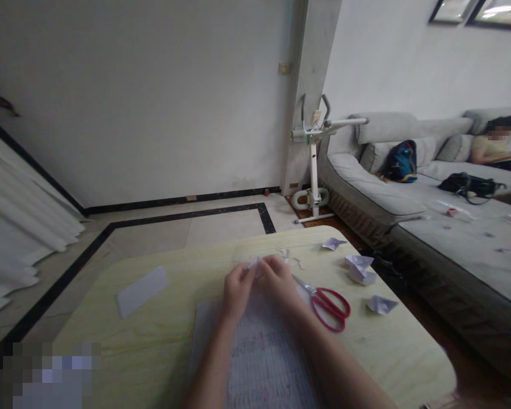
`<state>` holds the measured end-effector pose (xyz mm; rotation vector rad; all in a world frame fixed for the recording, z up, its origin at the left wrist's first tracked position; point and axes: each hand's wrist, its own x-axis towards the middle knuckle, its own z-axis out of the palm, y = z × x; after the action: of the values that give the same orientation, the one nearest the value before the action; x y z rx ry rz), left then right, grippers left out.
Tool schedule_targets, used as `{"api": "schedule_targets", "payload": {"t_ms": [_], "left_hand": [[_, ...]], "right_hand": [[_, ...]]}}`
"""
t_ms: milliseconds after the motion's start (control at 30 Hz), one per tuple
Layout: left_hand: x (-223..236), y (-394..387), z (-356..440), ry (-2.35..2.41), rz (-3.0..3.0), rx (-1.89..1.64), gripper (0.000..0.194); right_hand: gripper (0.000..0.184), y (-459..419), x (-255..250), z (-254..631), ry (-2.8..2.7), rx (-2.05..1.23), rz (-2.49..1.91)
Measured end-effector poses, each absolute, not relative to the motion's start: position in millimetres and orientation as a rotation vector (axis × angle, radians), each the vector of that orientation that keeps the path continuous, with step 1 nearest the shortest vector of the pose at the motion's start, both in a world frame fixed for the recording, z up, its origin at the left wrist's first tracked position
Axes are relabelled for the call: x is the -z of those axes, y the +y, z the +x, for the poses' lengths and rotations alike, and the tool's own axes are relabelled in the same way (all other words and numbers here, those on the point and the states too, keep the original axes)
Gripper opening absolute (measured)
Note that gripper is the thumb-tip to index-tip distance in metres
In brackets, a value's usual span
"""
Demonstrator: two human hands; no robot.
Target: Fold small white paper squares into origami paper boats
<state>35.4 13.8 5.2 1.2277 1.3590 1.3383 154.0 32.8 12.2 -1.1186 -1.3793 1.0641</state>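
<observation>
My left hand and my right hand meet above the table, fingers pinched on a small piece of white paper. How it is folded I cannot make out. Under my forearms lies a sheet covered with handwriting. Scissors with red handles rest just right of my right hand, their blades partly hidden behind it. Thin paper scraps are scattered past my fingers. Along the right side sit folded paper pieces, and a blank paper strip lies at the left.
The pale wooden table has rounded corners. Behind it stands a white exercise machine. On the right, a grey sofa holds a blue backpack, a black bag and a seated person. A white curtain hangs at the left.
</observation>
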Motion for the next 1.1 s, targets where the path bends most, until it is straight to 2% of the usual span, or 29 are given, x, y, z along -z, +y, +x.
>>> {"api": "schedule_targets", "payload": {"t_ms": [433, 700, 900, 1100], "left_hand": [[-4.4, 12.8, 34.3, 1.434, 1.372, -1.347, 0.028], [-4.5, 12.6, 37.7, 1.395, 1.369, -1.344, 0.028], [-7.2, 11.9, 34.9, 1.458, 1.329, -1.433, 0.027], [-10.0, 12.9, 32.6, 1.493, 1.364, -1.474, 0.022]], "right_hand": [[0.01, 32.6, -12.9, 153.1, -1.301, -1.094, -1.147], [0.01, 35.9, -14.3, 158.8, -1.302, -1.112, -1.083], [0.018, 34.8, -13.2, 155.0, -1.345, -1.066, -1.14], [0.015, 28.6, -15.5, 151.7, -1.467, -0.988, -1.218]]}}
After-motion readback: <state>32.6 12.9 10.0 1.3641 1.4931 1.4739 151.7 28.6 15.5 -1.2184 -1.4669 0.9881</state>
